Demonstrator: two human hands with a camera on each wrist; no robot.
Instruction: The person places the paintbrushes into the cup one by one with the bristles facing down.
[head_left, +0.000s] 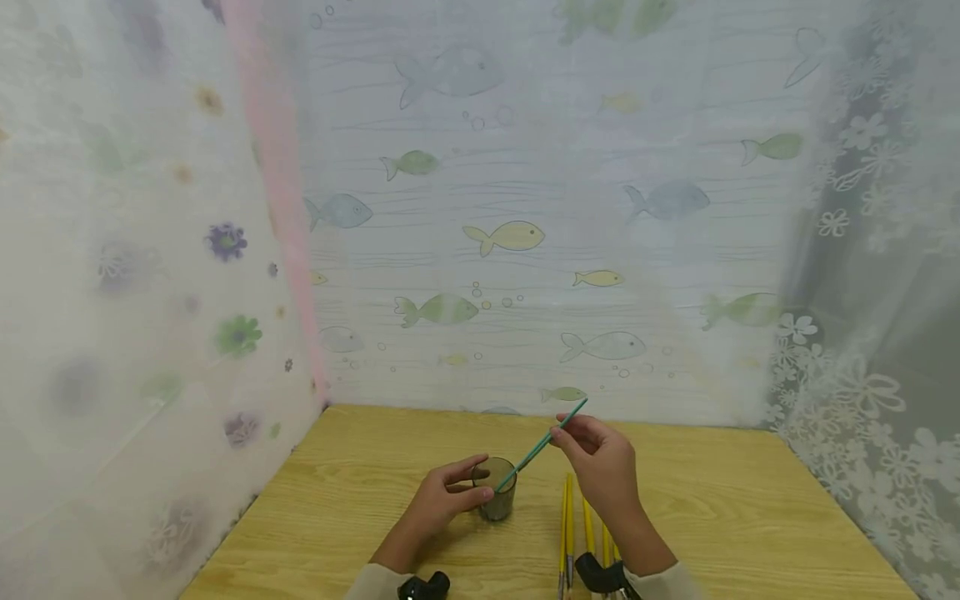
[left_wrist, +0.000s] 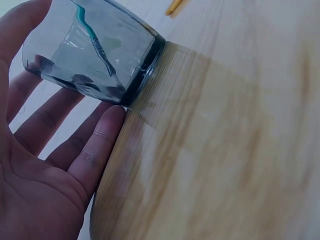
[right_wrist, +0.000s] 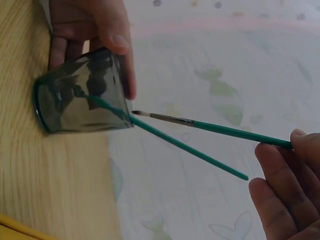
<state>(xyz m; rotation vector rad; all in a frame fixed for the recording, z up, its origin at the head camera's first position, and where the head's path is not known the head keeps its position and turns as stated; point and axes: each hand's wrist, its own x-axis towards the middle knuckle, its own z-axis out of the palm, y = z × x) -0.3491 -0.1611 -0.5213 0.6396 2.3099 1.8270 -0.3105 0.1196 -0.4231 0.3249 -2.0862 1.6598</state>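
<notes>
A smoky, see-through drinking glass (head_left: 497, 508) stands upright on the wooden table. My left hand (head_left: 444, 496) holds it from the left, thumb on the near side and fingers behind. Inside leans a green paintbrush (right_wrist: 190, 150), its bristles near the bottom of the glass in the left wrist view. My right hand (head_left: 609, 471) pinches a second green paintbrush (right_wrist: 240, 134) by its handle end between thumb and fingertips. The bristles of this brush point at the glass's rim, just outside the mouth in the right wrist view.
Several yellow paintbrushes (head_left: 566, 521) lie on the wooden table (head_left: 727, 500), in front of and partly beneath my right forearm. Thin curtains (head_left: 525, 167) printed with fish and flowers stand behind the table and along its sides. Each wrist bears a black camera (head_left: 425, 587).
</notes>
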